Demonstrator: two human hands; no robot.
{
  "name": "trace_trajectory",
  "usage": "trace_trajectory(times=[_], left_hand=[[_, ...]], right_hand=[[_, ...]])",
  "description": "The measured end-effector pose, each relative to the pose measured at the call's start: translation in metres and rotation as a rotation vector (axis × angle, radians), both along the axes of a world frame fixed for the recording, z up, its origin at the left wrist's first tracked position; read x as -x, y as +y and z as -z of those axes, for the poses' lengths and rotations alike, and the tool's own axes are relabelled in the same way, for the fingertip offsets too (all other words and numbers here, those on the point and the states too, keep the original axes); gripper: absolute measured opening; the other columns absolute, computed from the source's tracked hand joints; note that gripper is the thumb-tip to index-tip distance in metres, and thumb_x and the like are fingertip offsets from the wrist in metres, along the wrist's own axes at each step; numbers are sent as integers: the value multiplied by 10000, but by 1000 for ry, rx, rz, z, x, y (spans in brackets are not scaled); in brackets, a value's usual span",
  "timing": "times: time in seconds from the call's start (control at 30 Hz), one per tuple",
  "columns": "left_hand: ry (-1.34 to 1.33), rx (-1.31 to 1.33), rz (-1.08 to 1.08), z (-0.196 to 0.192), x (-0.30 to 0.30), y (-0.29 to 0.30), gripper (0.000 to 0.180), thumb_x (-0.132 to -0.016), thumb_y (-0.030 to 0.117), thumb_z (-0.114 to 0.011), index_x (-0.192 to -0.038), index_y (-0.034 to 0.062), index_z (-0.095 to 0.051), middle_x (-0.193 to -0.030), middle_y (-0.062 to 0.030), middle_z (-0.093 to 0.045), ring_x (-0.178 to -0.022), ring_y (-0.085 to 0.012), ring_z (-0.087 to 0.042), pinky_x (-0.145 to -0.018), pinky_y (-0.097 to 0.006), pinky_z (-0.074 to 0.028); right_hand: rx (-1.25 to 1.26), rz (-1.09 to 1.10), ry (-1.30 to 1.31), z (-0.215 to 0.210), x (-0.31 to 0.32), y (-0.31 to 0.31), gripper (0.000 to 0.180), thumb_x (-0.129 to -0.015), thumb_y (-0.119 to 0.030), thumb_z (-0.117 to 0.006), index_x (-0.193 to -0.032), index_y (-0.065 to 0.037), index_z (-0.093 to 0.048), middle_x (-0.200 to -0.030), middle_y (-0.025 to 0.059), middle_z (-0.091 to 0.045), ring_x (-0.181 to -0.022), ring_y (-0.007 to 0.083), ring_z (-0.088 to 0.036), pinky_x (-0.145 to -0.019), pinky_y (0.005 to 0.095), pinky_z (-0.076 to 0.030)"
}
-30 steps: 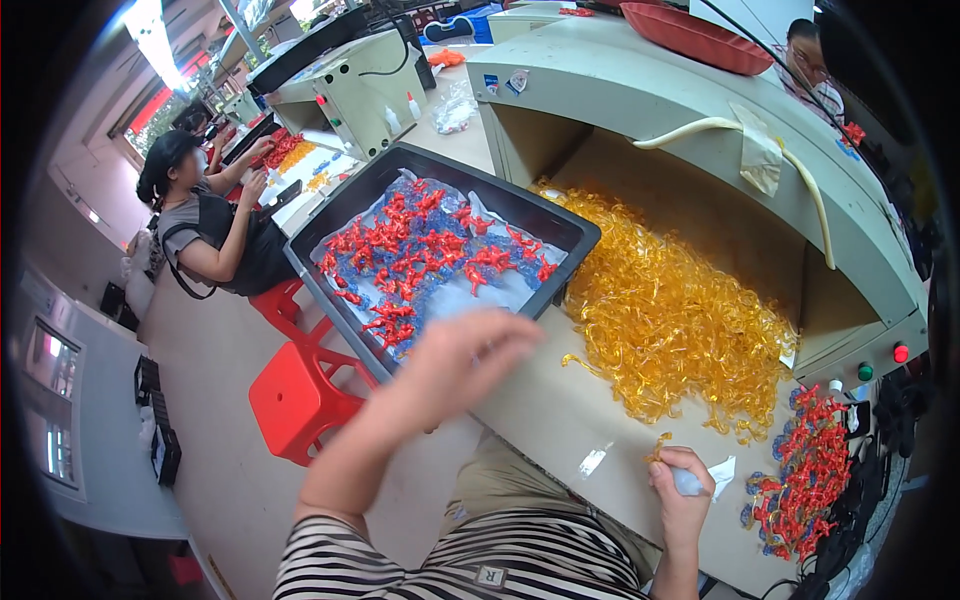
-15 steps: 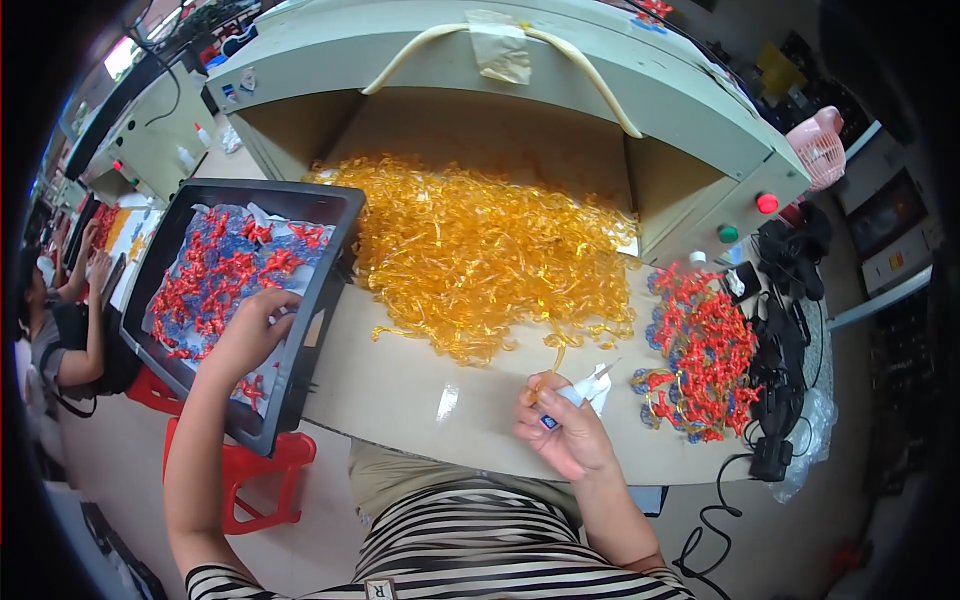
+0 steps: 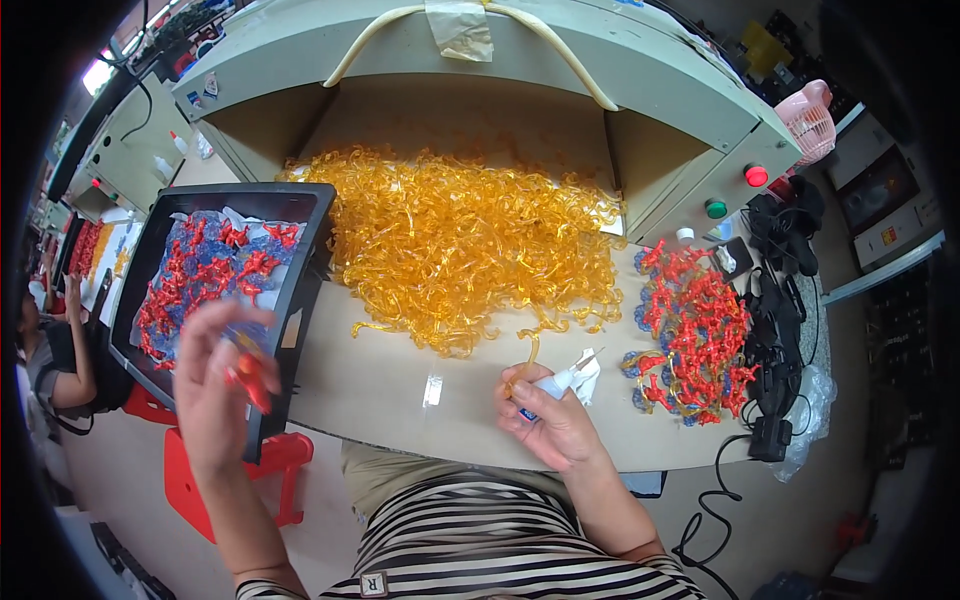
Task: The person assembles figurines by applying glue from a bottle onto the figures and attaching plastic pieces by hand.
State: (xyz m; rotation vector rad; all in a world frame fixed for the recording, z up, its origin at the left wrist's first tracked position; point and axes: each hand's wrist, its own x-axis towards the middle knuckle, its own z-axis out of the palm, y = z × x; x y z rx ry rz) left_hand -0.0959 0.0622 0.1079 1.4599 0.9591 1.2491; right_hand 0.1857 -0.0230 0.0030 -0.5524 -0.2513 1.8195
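Note:
My left hand [image 3: 212, 385], blurred by motion, is over the near right edge of a black tray [image 3: 322, 215]. Between its fingers is a small red plastic piece [image 3: 256, 384]. Inside the tray, red and blue translucent pieces [image 3: 190, 265] lie on white sheets. My right hand [image 3: 548, 425] is closed round a small white glue bottle [image 3: 552, 384] with a thin needle tip. Thumb and forefinger also pinch a curved yellow translucent strip [image 3: 532, 352]. Beyond both hands, a large heap of such yellow strips [image 3: 470, 250] covers the table.
Red, blue and yellow joined pieces [image 3: 695, 335] are piled at the right, beside black cables [image 3: 775, 370]. A grey-green hood [image 3: 665, 90] arches over the back of the table [image 3: 390, 385]. A red stool [image 3: 290, 480] stands below the tray. Another person [image 3: 65, 350] sits at far left.
My left hand has lifted from the tray toward me, now with a red piece in its fingers. My right hand keeps the glue bottle and strip. The whole view has shifted slightly.

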Motion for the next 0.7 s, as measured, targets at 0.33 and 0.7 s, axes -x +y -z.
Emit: trace_trajectory(times=[0.33,0.7], left_hand=[[-434,499,327,66,-54,-41,361,-917,126,-434,-1260,15,-401,-1142,-207,-526,-783,-191,-574,-644,-276,-481],[-602,815,411,82,-72,-51,458,-864,65,-519,-1290,18,-358,-1194,-202,-476,-872,-208,-581,-662,-289,-530]], right_hand=[[-59,53,-173,1,5,-3,149,-826,-76,-590,-970,-38,-584,-888,95,-585,-691,132,-483,-575,257,-384],[-77,92,-297,-10,9,-8,149,-840,-42,-564,-985,-12,-558,-904,115,-589,-703,127,-506,-620,238,-418]])
